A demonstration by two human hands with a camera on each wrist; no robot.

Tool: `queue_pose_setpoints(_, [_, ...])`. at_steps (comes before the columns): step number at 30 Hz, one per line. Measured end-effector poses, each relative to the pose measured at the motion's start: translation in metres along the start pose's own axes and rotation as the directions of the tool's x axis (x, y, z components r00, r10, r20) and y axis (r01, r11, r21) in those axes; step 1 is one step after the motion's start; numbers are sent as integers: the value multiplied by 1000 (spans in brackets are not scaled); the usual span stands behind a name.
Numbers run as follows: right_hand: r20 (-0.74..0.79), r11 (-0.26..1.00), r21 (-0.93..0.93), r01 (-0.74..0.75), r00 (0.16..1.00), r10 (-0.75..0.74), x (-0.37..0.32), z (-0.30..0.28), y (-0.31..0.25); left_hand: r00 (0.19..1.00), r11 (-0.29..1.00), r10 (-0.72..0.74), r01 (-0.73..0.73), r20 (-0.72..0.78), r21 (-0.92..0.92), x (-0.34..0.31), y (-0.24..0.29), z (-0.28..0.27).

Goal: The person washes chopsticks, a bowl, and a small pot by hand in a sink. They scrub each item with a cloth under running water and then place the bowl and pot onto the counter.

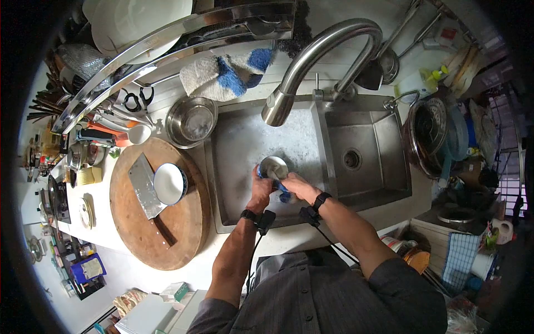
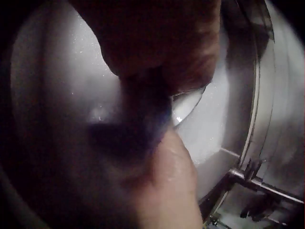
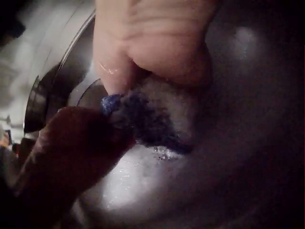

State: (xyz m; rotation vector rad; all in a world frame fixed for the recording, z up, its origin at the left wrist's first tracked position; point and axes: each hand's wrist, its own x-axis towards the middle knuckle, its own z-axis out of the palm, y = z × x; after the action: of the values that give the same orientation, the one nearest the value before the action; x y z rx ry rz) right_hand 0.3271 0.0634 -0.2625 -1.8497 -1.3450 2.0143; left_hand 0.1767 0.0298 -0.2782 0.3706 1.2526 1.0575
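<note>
Kitchen lot, ten pieces, two held

Desk (image 1: 295, 238): pale top, round the sink and on the body side of both grips.

Sink (image 1: 326, 161): steel, double; sudsy left basin beneath the left grip (image 1: 261, 188) and the right grip (image 1: 297, 187), second basin right of the right grip, its drain showing.

Board (image 1: 194, 222): round, wooden; on the desk, left of the left grip.

Tap (image 1: 328, 42): steel, arched; beyond both grips.

Cleaver (image 1: 146, 186): wooden-handled; flat on the board, left of the left grip.

Towel (image 1: 225, 77): blue and white; beyond the left grip and to its left.

Metal bowl (image 1: 177, 125): beside the sink, beyond and left of the left grip.

White bowl (image 1: 169, 185): blue-rimmed; on the board, left of the left grip.

Small bowl (image 1: 273, 162): blue outside, pale inside; over the suds, left grip curled round it.

Cloth (image 3: 147, 121): blue and white; bunched in the right grip, close against the small bowl.
</note>
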Motion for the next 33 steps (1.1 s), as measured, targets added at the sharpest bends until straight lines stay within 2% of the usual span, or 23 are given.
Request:
queue_pose_setpoints(1, [-40, 983, -180, 32, 998, -40, 10, 0, 7, 999, 999, -46, 46, -7, 6, -2, 6, 0])
queue_pose_setpoints(2, [-39, 983, -178, 34, 998, -41, 16, -1, 8, 999, 999, -45, 45, -9, 8, -3, 8, -4])
queue_pose_setpoints(4, [-152, 721, -669, 179, 917, -369, 24, -2, 13, 973, 987, -140, 153, 184, -55, -5, 15, -15])
queue_pose_setpoints(6, [-116, 714, -676, 179, 932, -344, 14, -8, -3, 966, 987, -143, 155, 217, -38, -3, 11, -23])
queue_pose_setpoints(8, [-202, 703, -703, 105, 919, -339, 9, -6, -12, 958, 988, -142, 154, 250, -27, 3, 6, -27])
queue_pose_setpoints(9, [-200, 701, -706, 105, 919, -339, 24, -5, 1, 966, 992, -105, 118, 236, -44, 5, 6, -25])
queue_pose_setpoints(11, [-259, 830, -552, 77, 931, -259, 52, 0, 21, 973, 995, -66, 81, 220, -62, 3, 9, -19])
queue_pose_setpoints(12, [-258, 829, -554, 77, 931, -259, 36, -2, 9, 991, 994, -61, 72, 122, -85, -3, 13, -10])
queue_pose_setpoints(13, [-188, 935, -351, 55, 974, -128, 17, -5, 0, 998, 992, -58, 60, 24, -108, -8, 19, -2])
queue_pose_setpoints(14, [-89, 991, -134, 1, 996, -13, 2, -6, -7, 998, 992, -56, 59, 27, -111, -5, 15, -1])
queue_pose_setpoints(15, [-25, 992, 127, -22, 999, 25, 16, 3, 1, 1000, 996, -31, 31, 1, -78, -1, 8, -2])
queue_pose_setpoints(16, [-26, 992, 125, -22, 999, 26, 27, 3, 13, 1000, 999, -5, 4, -25, -44, 3, 1, -3])
queue_pose_setpoints(18, [-51, 994, -107, -33, 998, 27, -1, 0, -13, 998, 998, -31, 33, 49, -47, -3, 9, -9])
queue_pose_setpoints(19, [-42, 930, -346, 125, 988, -148, 37, 0, 18, 991, 997, -52, 58, 125, -46, -5, 14, -11])
queue_pose_setpoints(20, [-44, 931, -343, 124, 988, -148, 34, -2, 16, 991, 997, -53, 59, 126, -44, -5, 17, -14])
queue_pose_setpoints(22, [-154, 712, -667, 218, 895, -419, 28, -5, 13, 959, 984, -179, 177, 219, 28, -5, 21, -18])
queue_pose_setpoints(26, [-283, 766, -634, 109, 889, -361, 23, -5, 5, 964, 981, -193, 184, 184, 65, -4, 25, -14])
queue_pose_setpoints(27, [-283, 765, -635, 109, 889, -361, 23, -4, 3, 978, 993, -108, 115, 179, -28, -3, 20, -14])
queue_pose_setpoints(28, [-291, 925, -372, 81, 936, -199, 23, -2, 0, 986, 992, -22, 42, 164, -120, -1, 16, -13])
queue_pose_setpoints(29, [-247, 997, -78, 20, 968, -39, 23, -1, -3, 987, 992, -21, 41, 162, -122, 5, 5, -13])
queue_pose_setpoints(31, [-152, 998, -57, 19, 988, -27, 35, 1, 15, 989, 988, 142, -139, 31, -70, 19, -17, -10])
queue_pose_setpoints(32, [-57, 999, -35, 16, 998, -18, 40, 1, 22, 989, 988, 142, -139, 33, -72, 16, -12, -6])
queue_pose_setpoints(33, [-88, 991, -116, 60, 994, -70, 27, -2, 17, 996, 997, 79, -78, 30, -22, 9, -3, -3])
